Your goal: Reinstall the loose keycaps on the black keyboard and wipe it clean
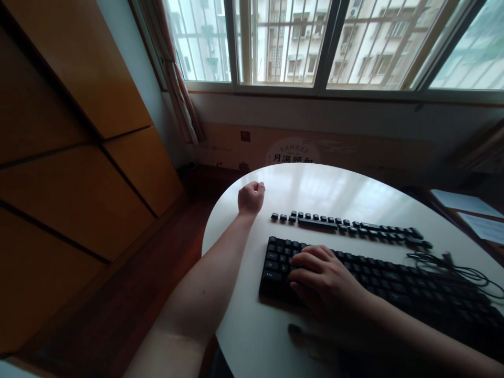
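Note:
My left hand (pixel 251 198) is closed in a fist above the far left part of the white round table (pixel 248 325). Its fingers hide whatever they may hold. My right hand (pixel 323 273) is over the left part of a black keyboard (pixel 275 262), fingers bent and fingertips close together at the keys. Anything between those fingertips is hidden. Beyond the keyboard, loose black keycaps (pixel 323 219) lie in two rows, with a long spacebar keycap (pixel 317 224) among them. A small dark object (pixel 294 329) with thin wire lies nearer me, in shadow.
A coiled black cable (pixel 452 270) lies across the keyboard's right part. Pale sheets (pixel 472 205) are on a surface at right. A wooden cabinet (pixel 79 157) stands at left. Behind the table, a long printed box (pixel 334 144) is below the barred window (pixel 283 47).

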Demonstrator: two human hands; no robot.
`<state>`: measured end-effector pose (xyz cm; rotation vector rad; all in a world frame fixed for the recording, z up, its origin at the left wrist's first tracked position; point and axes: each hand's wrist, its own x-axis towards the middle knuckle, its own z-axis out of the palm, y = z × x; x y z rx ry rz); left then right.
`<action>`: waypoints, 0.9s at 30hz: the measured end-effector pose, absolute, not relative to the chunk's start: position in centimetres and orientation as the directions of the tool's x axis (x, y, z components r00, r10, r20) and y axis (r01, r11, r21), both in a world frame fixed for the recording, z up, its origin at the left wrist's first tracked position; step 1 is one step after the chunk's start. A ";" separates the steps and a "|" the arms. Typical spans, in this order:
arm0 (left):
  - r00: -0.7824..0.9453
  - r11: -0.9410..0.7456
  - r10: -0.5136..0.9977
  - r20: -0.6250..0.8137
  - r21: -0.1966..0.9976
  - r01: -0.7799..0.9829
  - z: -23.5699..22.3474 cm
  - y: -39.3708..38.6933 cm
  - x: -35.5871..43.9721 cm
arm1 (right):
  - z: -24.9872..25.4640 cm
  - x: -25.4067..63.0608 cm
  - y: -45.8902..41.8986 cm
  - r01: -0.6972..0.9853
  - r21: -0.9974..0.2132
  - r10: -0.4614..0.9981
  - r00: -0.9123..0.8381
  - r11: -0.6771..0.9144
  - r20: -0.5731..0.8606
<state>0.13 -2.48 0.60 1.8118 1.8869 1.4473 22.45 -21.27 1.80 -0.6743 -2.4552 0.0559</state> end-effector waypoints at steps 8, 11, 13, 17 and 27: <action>-0.277 -0.178 0.837 0.471 0.714 0.677 0.5 -2.1 0.1 | 4.3 24.3 -11.3 0.739 -0.231 0.761 -0.542 0.633 0.356; -0.277 -0.174 0.843 0.461 0.720 0.672 0.4 -2.1 0.0 | 4.3 24.6 -6.5 0.803 -0.343 0.872 -0.429 0.487 0.233; -0.283 -0.165 0.847 0.450 0.728 0.665 0.4 -2.1 -0.1 | 4.1 24.6 -4.3 0.810 -0.387 0.897 -0.411 0.440 0.160; -0.299 -0.143 0.856 0.422 0.749 0.647 0.2 -1.9 -0.3 | 3.7 24.0 -2.0 0.805 -0.477 0.912 -0.411 0.351 -0.021; -0.274 -0.131 0.895 0.352 0.794 0.593 -0.2 -1.4 -0.3 | 2.5 22.7 0.1 0.810 -0.541 0.887 -0.400 0.225 -0.229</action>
